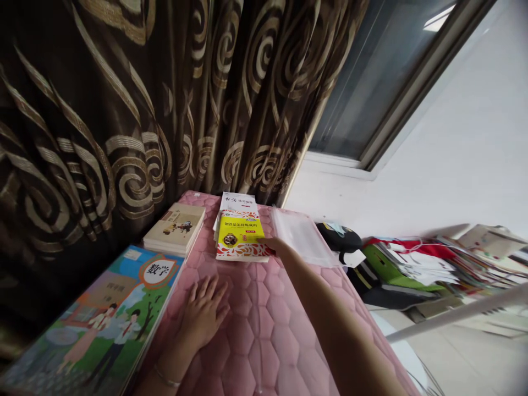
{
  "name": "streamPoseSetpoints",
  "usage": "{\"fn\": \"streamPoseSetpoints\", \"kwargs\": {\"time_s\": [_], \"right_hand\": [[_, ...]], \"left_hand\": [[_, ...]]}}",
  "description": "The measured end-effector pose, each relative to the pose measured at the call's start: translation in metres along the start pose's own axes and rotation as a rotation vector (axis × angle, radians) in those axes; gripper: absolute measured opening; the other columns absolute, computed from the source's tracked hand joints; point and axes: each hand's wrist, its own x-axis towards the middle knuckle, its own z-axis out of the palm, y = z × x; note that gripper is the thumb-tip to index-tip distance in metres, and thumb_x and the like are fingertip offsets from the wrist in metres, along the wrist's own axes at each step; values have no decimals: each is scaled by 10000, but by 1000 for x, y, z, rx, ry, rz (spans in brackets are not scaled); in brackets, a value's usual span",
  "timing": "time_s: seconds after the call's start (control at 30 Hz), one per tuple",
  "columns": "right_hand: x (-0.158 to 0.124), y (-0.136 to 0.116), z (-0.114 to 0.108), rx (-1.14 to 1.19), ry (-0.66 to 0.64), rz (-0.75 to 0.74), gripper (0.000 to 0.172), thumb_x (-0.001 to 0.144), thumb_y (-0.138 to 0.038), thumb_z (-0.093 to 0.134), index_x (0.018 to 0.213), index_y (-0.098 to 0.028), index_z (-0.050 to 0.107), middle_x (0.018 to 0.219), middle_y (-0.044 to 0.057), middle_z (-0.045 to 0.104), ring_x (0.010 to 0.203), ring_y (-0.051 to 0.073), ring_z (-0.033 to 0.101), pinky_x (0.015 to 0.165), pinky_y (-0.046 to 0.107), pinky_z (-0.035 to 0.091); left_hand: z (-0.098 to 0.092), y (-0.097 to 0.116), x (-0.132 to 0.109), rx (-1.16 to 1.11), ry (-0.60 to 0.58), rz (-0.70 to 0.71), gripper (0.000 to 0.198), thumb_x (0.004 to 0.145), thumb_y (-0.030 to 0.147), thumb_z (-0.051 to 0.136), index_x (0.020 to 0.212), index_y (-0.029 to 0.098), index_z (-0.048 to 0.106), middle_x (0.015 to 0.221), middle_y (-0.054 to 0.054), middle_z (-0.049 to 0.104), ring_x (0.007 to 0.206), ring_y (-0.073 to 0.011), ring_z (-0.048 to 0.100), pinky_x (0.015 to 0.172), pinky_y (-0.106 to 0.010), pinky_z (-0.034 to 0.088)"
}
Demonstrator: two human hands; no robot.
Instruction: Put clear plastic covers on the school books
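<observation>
My left hand (206,311) lies flat on the pink quilted cover (256,324), fingers spread, holding nothing. Across the cover, my right hand (273,245) grips the right edge of a yellow paperback book (241,237) with a red-and-white pattern, its thumb side on top and the other fingers mostly hidden. The paperback overlaps a white calligraphy book (239,201) behind it. To the right of my right hand lie clear plastic sleeves (303,237). Left of my left hand is a large mathematics textbook (111,324) with a picture of two people.
A stack of smaller beige books (175,225) sits behind the textbook. A dark patterned curtain (206,99) hangs along the far and left side. Right of the pink surface are a black bag (340,236), a green folder (383,269) and piled papers (424,261).
</observation>
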Motion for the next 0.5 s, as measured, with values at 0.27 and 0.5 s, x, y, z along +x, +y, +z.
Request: {"fn": "streamPoseSetpoints", "kwargs": {"time_s": [0.27,0.5], "right_hand": [[-27,-22,17,234,-140,-51,164,914,-197,544,1029,-95,602,770,92,726,663,185,710,672,305,598],[-64,-27,15,381,-171,-219,188,856,-229,598,1004,-113,604,789,112,740,741,233,733,679,322,613]], "left_hand": [[-1,0,0,10,5,10,527,936,446,464,1450,334,444,1556,-51,396,1415,-304,384,1135,-569,301],[-2,-3,4,-126,1,-25,507,942,411,444,1430,280,482,1549,-90,404,1438,-303,350,1154,-600,269]]}}
